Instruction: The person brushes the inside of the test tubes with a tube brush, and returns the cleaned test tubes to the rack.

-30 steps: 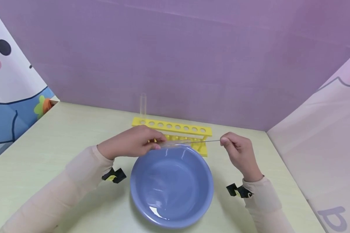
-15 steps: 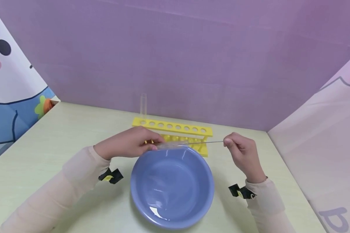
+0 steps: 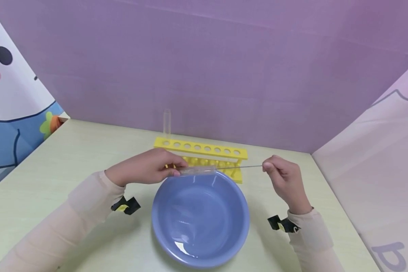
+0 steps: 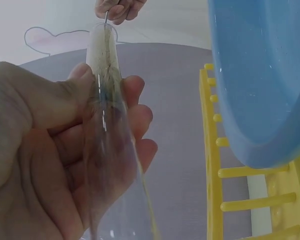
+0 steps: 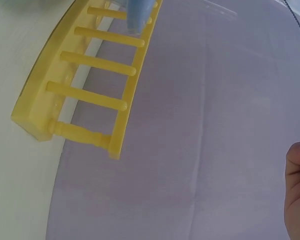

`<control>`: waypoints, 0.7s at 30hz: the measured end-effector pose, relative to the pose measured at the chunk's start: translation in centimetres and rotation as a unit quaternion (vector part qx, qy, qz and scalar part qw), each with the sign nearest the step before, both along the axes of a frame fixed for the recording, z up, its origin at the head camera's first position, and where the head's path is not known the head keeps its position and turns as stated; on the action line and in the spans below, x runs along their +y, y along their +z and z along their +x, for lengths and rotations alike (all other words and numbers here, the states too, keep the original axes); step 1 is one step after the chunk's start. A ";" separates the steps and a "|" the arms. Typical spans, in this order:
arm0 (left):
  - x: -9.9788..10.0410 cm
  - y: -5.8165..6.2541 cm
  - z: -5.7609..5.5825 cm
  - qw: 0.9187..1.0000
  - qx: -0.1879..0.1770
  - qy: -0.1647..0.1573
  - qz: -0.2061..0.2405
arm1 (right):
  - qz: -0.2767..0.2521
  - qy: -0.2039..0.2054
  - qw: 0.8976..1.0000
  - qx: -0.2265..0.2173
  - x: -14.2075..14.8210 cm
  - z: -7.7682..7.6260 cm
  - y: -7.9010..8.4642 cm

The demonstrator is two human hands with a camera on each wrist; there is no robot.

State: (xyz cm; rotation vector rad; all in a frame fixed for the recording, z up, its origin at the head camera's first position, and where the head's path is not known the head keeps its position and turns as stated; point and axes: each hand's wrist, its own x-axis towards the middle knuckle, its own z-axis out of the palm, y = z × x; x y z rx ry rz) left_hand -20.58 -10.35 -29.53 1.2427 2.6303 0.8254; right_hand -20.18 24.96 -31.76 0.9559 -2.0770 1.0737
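My left hand grips a clear test tube between thumb and fingers, holding it sideways over the far rim of a blue basin. The tube's mouth points right. Inside it, the bristles of a test tube brush show near the mouth in the left wrist view. My right hand pinches the brush's thin twisted wire handle to the right of the basin. Only part of that hand appears at the edge of the right wrist view.
Behind the basin stands a yellow test tube rack with pegs along its base. A second clear tube is upright in its leftmost hole. A purple backdrop rises behind the pale table.
My left hand has shifted left with the test tube, and my right hand slightly right. More of the brush's wire shows outside the tube's mouth.
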 end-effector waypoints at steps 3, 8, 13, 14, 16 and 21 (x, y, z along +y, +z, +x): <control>-0.1 -0.1 -0.1 1.000 -0.004 -0.004 0.002 | -0.001 0.000 1.000 -0.004 0.1 0.0 -0.1; -0.3 -0.4 -0.2 1.000 -0.005 -0.014 0.001 | -0.001 -0.007 1.000 -0.018 0.3 0.1 -0.3; -0.5 -0.5 -0.3 1.000 -0.008 -0.016 -0.003 | -0.003 -0.007 1.000 -0.022 0.4 0.2 -0.7; -0.5 -0.6 -0.3 1.000 -0.010 -0.015 -0.005 | -0.004 -0.007 1.000 -0.023 0.5 0.2 -0.7; -0.6 -0.6 -0.3 1.000 -0.013 -0.011 -0.008 | -0.004 -0.006 1.000 -0.025 0.6 0.2 -0.9; -0.9 -0.7 -0.3 1.000 -0.020 -0.005 -0.013 | -0.005 -0.004 1.000 -0.027 0.8 0.1 -1.1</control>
